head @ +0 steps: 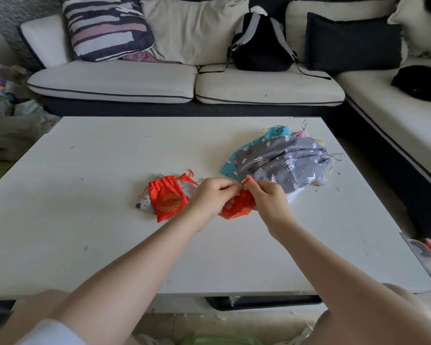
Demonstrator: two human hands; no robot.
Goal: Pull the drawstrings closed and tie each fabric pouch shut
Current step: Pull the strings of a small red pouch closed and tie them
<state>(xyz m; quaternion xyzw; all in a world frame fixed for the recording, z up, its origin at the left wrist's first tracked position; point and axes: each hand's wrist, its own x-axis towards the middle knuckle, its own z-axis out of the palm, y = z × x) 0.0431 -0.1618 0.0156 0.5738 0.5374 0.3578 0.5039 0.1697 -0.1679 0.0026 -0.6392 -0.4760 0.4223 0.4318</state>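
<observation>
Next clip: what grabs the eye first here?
Both hands meet at the table's centre: the left hand and right hand pinch the drawstring of a red lace pouch. Just left lies a red satin pouch with a gold emblem, cinched. Behind right sits a heap topped by a grey unicorn-print pouch.

White low table [90, 220] before a cream corner sofa [144, 82] with cushions [105, 28], daylit.
</observation>
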